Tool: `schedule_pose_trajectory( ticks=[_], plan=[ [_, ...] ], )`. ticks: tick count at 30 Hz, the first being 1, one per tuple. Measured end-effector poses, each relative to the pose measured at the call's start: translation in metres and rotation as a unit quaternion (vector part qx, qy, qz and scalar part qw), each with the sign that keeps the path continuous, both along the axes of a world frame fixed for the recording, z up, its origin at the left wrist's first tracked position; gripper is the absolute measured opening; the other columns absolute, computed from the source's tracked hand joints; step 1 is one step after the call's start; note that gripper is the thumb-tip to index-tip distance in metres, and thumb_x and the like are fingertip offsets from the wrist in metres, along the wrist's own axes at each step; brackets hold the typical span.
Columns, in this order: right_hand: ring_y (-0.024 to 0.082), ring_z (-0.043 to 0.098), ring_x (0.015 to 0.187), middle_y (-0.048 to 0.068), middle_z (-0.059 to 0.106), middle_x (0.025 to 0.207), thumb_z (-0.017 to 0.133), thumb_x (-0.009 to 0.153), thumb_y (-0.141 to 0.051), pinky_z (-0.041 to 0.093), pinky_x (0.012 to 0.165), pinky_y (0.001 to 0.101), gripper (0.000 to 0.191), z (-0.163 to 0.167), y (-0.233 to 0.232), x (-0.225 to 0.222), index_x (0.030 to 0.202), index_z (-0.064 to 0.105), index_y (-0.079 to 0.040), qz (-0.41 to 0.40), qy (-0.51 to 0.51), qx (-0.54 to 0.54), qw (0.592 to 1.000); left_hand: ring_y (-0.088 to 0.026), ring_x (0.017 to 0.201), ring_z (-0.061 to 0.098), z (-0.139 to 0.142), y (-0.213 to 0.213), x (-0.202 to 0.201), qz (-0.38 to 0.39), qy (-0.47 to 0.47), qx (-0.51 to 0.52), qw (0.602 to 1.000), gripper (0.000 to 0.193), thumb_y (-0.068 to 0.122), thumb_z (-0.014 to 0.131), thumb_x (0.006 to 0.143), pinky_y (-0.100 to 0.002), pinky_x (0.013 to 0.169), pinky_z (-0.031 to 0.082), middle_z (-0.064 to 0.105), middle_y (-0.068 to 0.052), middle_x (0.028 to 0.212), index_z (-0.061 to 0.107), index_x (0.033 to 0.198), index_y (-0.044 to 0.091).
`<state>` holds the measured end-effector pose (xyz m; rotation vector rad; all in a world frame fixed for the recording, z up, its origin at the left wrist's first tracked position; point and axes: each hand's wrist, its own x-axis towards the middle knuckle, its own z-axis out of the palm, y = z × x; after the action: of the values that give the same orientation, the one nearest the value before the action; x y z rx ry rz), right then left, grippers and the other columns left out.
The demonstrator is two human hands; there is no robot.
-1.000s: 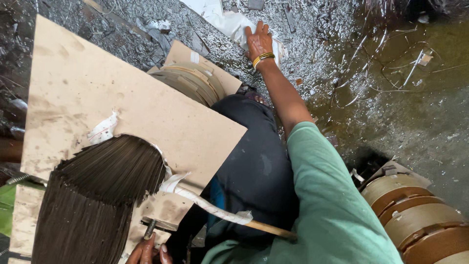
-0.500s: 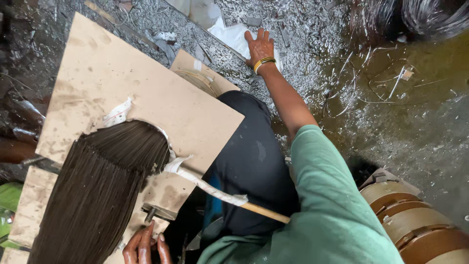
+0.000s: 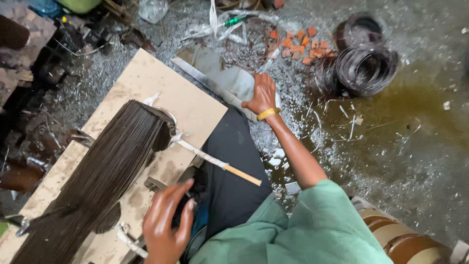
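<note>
My right hand (image 3: 264,94), with a yellow bangle at the wrist, reaches forward to the floor and closes over the near end of a long flat metal blade (image 3: 200,76), which lies on a grey sheet (image 3: 234,78). My left hand (image 3: 166,226) hovers with fingers apart over the near edge of a pale wooden board (image 3: 146,80), beside a small metal clip (image 3: 154,184). A thick bundle of dark thin wires (image 3: 105,176) lies along the board. A stick wrapped in white tape (image 3: 215,161) sticks out from the bundle across my black-clad lap.
Two dark wire coils (image 3: 364,66) and small orange blocks (image 3: 298,44) lie on the floor ahead, which is strewn with metal shavings. A wet stain spreads on the right. Dark scrap piles up on the left. Brown tape rolls (image 3: 405,239) sit at the bottom right.
The view has swung, bringing the coils and orange blocks into sight. My left hand has risen from the bottom edge and spread its fingers. My right hand went from flat to curled over the blade.
</note>
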<state>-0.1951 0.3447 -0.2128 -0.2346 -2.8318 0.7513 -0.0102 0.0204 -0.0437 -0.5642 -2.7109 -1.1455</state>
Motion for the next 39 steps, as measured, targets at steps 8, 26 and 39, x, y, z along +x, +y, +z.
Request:
schedule_pose_trajectory(
  ticks=[8, 26, 39],
  plan=[
    [0.040, 0.053, 0.117, 0.020, 0.053, 0.119, 0.092, 0.053, -0.025, 0.041, 0.102, 0.0475, 0.097, 0.143, -0.019, 0.148, 0.136, 0.049, -0.001, -0.103, 0.154, -0.053, 0.981, -0.021, 0.111, 0.063, 0.003, 0.142, -0.102, -0.018, -0.332, 0.362, 0.871, 0.069, 0.038, 0.068, 0.099, -0.034, 0.095, 0.049, 0.067, -0.011, 0.118, 0.041, 0.145, -0.005],
    [0.029, 0.070, 0.105, 0.014, 0.067, 0.117, 0.070, 0.096, 0.004, 0.056, 0.093, 0.0347, 0.021, 0.232, -0.161, 0.273, 0.117, 0.071, 0.000, 0.371, 0.166, -0.088, 0.910, -0.048, 0.105, 0.063, 0.081, -0.140, 0.025, -0.044, 0.066, 0.029, 0.996, 0.040, 0.021, 0.075, 0.093, -0.052, 0.084, 0.047, 0.066, -0.029, 0.108, 0.060, 0.119, -0.006],
    [0.045, 0.029, 0.149, 0.027, 0.035, 0.159, 0.095, 0.055, -0.044, 0.016, 0.122, 0.0619, 0.132, 0.180, -0.251, 0.187, 0.160, 0.027, -0.003, 0.596, 0.044, 0.149, 0.788, -0.036, 0.100, 0.071, -0.056, -0.232, 0.070, -0.022, -0.303, -0.005, 0.953, 0.044, 0.032, 0.077, 0.085, -0.049, 0.086, 0.052, 0.074, -0.020, 0.105, 0.069, 0.118, 0.004]
  ],
)
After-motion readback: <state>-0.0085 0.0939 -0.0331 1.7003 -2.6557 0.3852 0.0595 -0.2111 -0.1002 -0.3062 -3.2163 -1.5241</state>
